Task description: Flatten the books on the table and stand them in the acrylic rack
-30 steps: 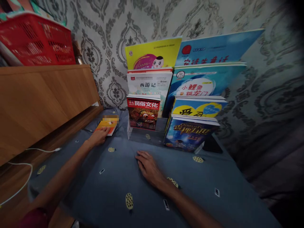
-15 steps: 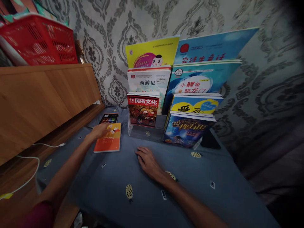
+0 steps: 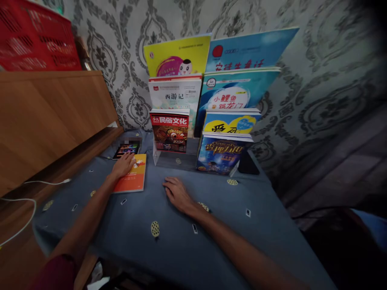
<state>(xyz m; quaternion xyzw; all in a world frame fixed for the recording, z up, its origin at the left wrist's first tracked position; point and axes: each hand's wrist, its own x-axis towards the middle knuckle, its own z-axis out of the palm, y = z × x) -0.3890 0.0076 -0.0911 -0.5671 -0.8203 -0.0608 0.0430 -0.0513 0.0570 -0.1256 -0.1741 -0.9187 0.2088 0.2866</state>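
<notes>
My left hand (image 3: 123, 166) lies over the upper left part of an orange paperback book (image 3: 133, 180), fingers stretched out near its top edge. Just behind that book, close to my fingertips, is a dark book (image 3: 127, 150) with colourful pictures on its cover. My right hand (image 3: 177, 194) rests on the blue-grey cloth (image 3: 181, 249), fingers extended and nothing in them. In front of it stands a clear tiered book stand (image 3: 177, 160), with a red-covered book (image 3: 169, 133) at the lower left and a dark blue book (image 3: 222, 155) at the lower right.
Taller books, among them a yellow one (image 3: 178, 52) and a light blue one (image 3: 250, 46), rise at the back of the stand. A wooden headboard-like panel (image 3: 54, 129) carries a red basket (image 3: 39, 40) on the left. A white cable (image 3: 45, 182) lies beside it.
The camera view has turned right, so the scene sits further left. My left hand has shifted slightly on the orange book, its fingers now nearer the top edge. My right hand stays on the cloth.
</notes>
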